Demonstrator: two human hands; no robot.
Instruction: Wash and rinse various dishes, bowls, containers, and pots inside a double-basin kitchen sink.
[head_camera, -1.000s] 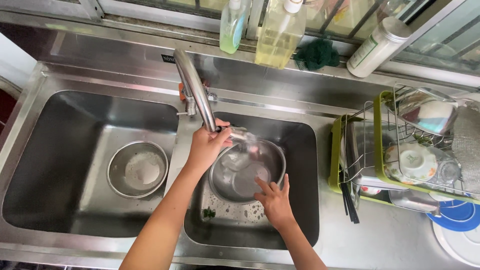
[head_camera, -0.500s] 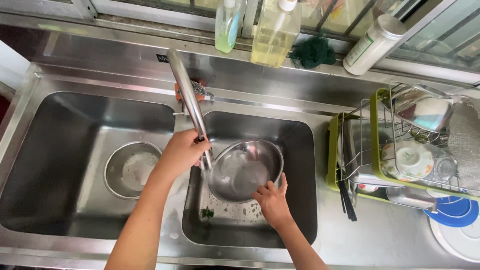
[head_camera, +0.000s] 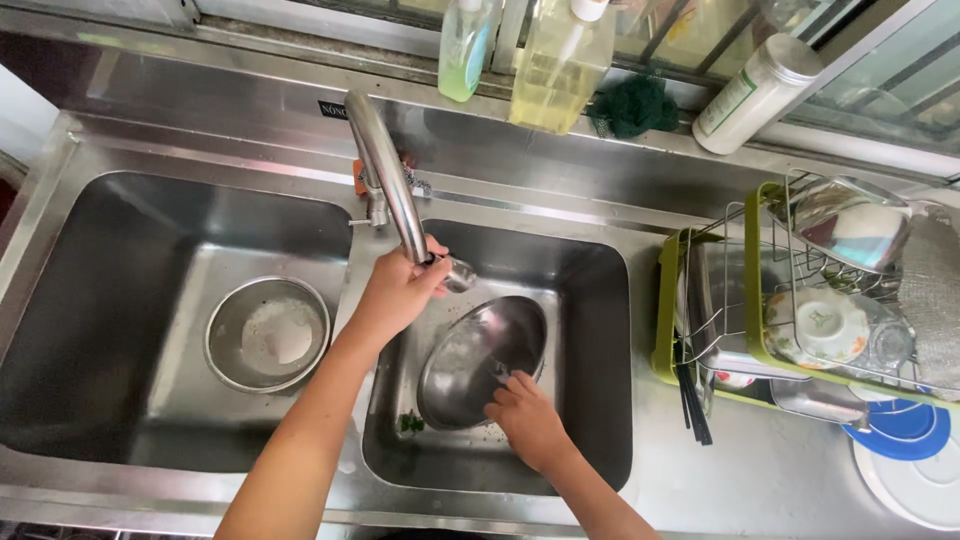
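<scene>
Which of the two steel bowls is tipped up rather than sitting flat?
The bowl in the right basin, held at its rim by the right hand, is tilted on edge. The bowl in the left basin sits flat, untouched.

A steel bowl (head_camera: 268, 333) sits in the left basin, two soap bottles (head_camera: 552, 60) and a green scrubber (head_camera: 632, 106) line the ledge, and a dish rack (head_camera: 800, 290) stands at right.
</scene>
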